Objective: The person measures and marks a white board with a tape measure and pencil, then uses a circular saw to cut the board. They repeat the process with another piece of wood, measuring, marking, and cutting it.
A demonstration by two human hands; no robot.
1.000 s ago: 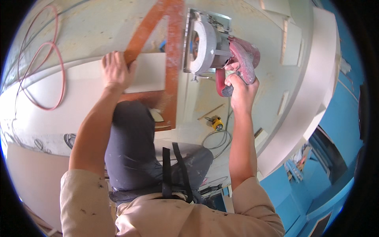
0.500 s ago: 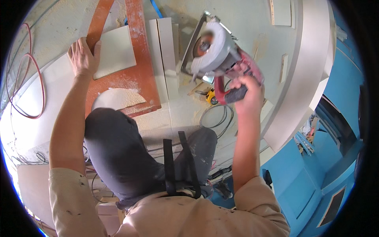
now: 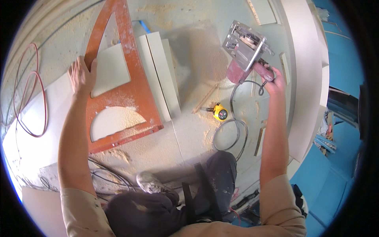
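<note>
My left hand grips the left edge of an orange triangular template, which lies over pale boards and has sawdust on it. My right hand is closed on the handle of a red-and-grey circular saw, turned with its metal baseplate facing up at the back right; whether it touches the surface I cannot tell. A yellow tape measure lies between template and saw, near a thin wooden stick and sawdust.
Loose pale boards lie right of the template. A red hose loops at the left, and a dark cable coils below the saw. A white curved panel edge runs down the right, with blue boards beyond it.
The saw has been turned over, baseplate up, and moved right with my right hand. My left hand has moved left and slightly down. My legs sit lower in the picture.
</note>
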